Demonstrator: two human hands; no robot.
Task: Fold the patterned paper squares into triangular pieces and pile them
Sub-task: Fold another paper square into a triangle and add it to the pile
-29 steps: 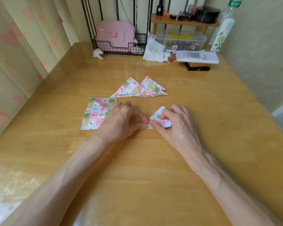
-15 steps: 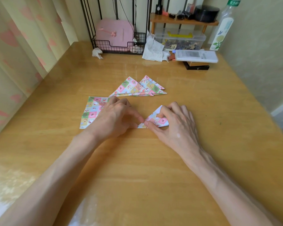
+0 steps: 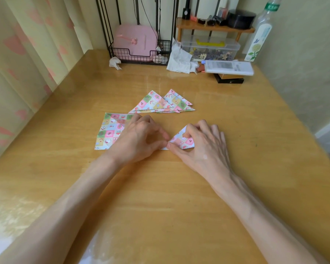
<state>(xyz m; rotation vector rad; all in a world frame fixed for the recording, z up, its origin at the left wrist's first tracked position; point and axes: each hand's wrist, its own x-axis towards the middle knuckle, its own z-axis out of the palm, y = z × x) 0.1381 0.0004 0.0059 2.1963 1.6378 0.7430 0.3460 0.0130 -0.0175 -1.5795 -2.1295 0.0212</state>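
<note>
Midway, I see triangles [image 3: 161, 103] piled above centre, left hand [image 3: 139, 138] and right hand [image 3: 204, 147] pinching a half-folded piece [image 3: 181, 141], a flat square [image 3: 111, 130] unfolded at left.

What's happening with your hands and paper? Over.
Hands: left hand and right hand both pinch the folded paper. Behind it, triangle pile. Partly under left hand, flat square; nothing blocking.
</note>
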